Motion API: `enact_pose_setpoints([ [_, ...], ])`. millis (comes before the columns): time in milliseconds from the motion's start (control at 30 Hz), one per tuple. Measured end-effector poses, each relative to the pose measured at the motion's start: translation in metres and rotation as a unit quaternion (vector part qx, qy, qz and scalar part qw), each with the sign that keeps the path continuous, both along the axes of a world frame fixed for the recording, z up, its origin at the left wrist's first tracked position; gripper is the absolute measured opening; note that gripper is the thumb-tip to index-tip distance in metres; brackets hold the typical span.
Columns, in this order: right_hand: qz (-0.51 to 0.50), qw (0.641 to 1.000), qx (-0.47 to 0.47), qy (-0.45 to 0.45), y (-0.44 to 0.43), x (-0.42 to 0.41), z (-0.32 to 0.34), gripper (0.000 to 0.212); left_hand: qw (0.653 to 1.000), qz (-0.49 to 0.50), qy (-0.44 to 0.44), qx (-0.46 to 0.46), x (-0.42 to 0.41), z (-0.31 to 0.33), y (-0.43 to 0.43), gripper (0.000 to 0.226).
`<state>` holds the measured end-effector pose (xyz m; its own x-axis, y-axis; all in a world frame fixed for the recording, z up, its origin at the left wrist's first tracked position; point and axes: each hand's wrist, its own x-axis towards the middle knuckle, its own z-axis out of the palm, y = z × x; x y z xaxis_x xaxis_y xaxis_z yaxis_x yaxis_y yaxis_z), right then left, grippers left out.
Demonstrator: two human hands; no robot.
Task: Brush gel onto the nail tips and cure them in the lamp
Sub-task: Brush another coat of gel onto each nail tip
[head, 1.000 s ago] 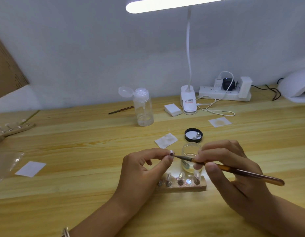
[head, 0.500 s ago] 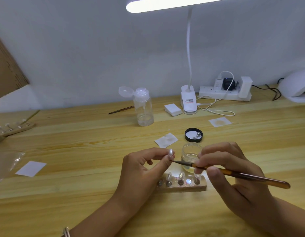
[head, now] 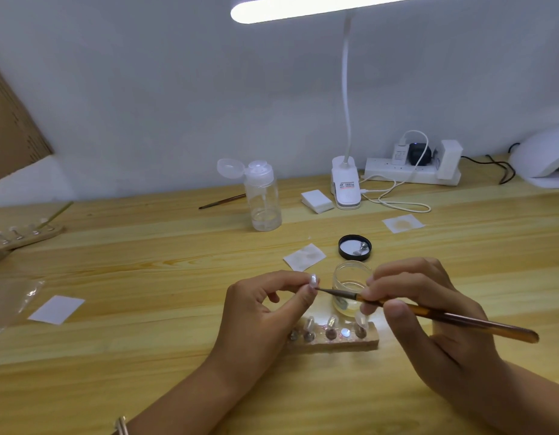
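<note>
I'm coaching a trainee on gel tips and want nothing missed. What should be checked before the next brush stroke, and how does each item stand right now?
1. Left hand pinches the nail tip: ok.
2. Right hand holds the brush, bristles at the tip's lower edge: ok.
3. Glass jar open, its lid lying behind it: ok.
4. Free spot on the wooden holder for setting the tip back: ok.
5. Gel load on the bristles: cannot tell.
6. Curing lamp ready: cannot tell, only partly in view at the table's far right.
</note>
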<state>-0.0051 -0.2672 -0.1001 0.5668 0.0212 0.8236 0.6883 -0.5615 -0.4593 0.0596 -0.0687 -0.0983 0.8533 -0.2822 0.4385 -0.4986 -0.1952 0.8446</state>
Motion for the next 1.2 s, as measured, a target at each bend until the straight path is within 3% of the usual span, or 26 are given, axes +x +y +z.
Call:
enact_pose_setpoints([
  [367,0.001,1.000,0.016,0.017,-0.0015,-0.0005,-0.0026,0.037,1.000,-0.010,-0.004,-0.001,-0.0010,0.0026,-0.0019,0.011],
  [567,-0.013,0.999,-0.027,0.023,-0.0028,0.0048,-0.0053,0.026,1.000,-0.008,-0.005,0.003,-0.0016,0.0038,-0.0023,0.012],
  [800,-0.005,1.000,0.006,0.011,-0.0027,-0.0011,-0.0021,0.037,1.000,-0.008,-0.003,0.002,-0.0008,0.0033,-0.0021,0.012],
  [1000,-0.002,0.999,-0.030,0.019,-0.0018,0.0029,-0.0028,0.020,1.000,-0.010,-0.012,0.004,-0.0008,0.0028,-0.0019,0.012],
  [1200,-0.014,1.000,-0.009,0.006,-0.0032,0.0022,-0.0038,0.033,1.000,-0.011,-0.008,0.007,-0.0002,0.0025,-0.0021,0.009],
])
